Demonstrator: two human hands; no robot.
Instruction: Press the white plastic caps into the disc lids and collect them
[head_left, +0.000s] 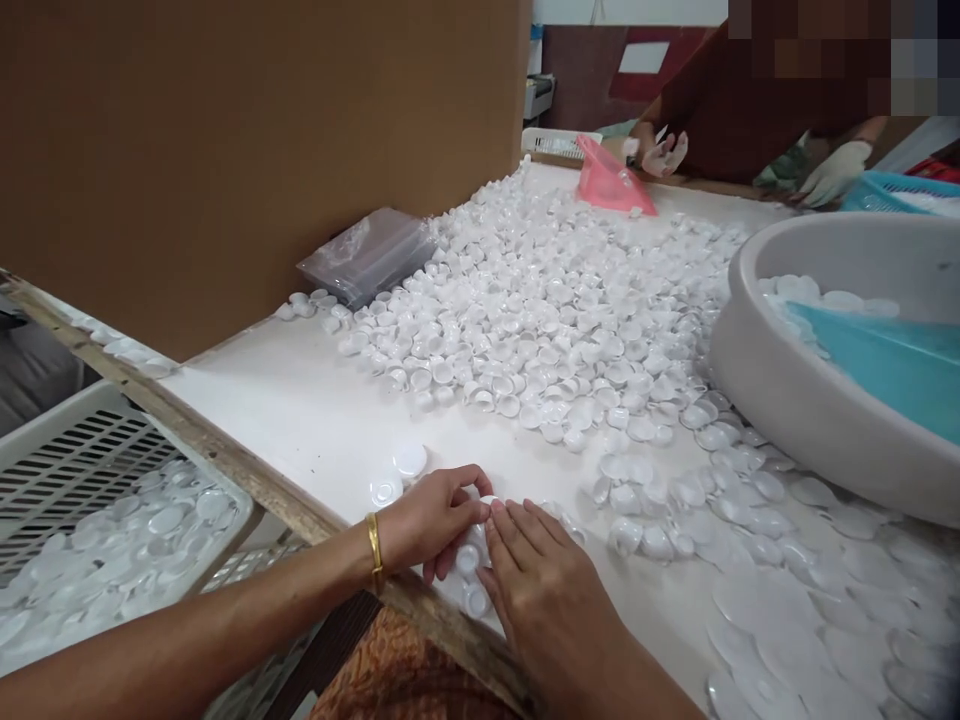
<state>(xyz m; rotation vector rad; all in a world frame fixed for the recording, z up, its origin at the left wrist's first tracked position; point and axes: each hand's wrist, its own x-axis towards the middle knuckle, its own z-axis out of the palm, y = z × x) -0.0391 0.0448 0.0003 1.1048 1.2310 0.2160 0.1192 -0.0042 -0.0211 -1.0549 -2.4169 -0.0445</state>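
The left hand (435, 515) comes in from the near left, its forearm stretched low and slanting across the wooden edge (259, 478) of the table (255, 400), a gold bracelet (374, 550) at the wrist. Its wrist is slightly bent and its fingers are curled, thumb and forefinger drawn narrow about a small white cap (488, 499) at the near edge of the table. The right hand (544, 565) reaches in from the near right, back upward, its fingers straight, side by side and slanting to the far left, with the fingertips meeting the same cap; its palm is hidden, so I cannot tell whether it grips anything. Between the hands, nearer the edge, lie more loose caps (474, 600), and two caps (397, 473) rest just to the left of the left hand's knuckles. Farther off, a broad pile of caps (555, 320) spreads over the table, with a plastic bag (367, 255) at its left, a grey tub (780, 370) at its right and a pink scoop (611, 180) at its far end, near a co-worker's gloved hand (834, 177).
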